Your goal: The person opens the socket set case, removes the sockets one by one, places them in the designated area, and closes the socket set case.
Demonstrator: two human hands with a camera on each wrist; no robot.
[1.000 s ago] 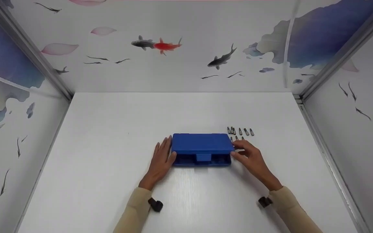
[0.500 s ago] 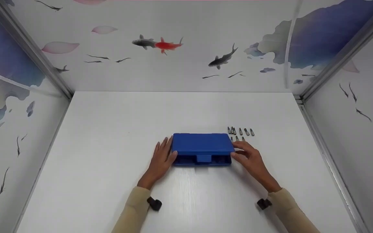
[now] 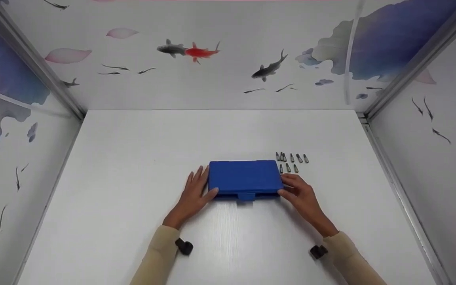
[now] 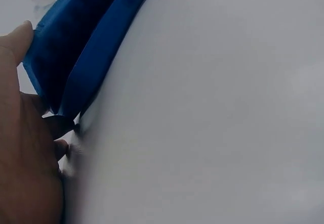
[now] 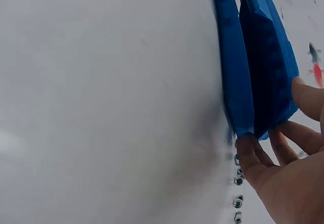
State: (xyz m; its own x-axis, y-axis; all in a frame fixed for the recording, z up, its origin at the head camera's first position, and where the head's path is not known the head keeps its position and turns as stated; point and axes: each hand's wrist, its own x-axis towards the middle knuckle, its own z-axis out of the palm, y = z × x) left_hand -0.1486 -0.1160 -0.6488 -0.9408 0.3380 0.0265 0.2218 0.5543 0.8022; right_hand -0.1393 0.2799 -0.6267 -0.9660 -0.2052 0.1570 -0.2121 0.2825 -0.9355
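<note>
A blue plastic case (image 3: 245,176) lies on the white table with its lid lowered most of the way. A dark gap shows along the front, below the latch tab (image 3: 246,196); both wrist views show this gap between lid and base. My left hand (image 3: 193,192) lies along the left side, its fingers straight and its thumb (image 4: 19,39) against the lid. At the right end my right hand (image 3: 301,196) holds the case, thumb (image 5: 307,96) on the lid corner and bent fingers (image 5: 253,155) by the base. The case's contents are hidden.
Several small metal pieces, shaped like screwdriver bits (image 3: 291,157), stand in two rows behind the right hand. White panels printed with fish (image 3: 269,71) enclose the table (image 3: 133,138) at the back and sides. A black wrist camera (image 3: 184,246) sits on each sleeve.
The lid has come down further, and the front gap has narrowed from a wide opening to a thin slit. Both thumbs have moved down with it; the metal pieces stay put.
</note>
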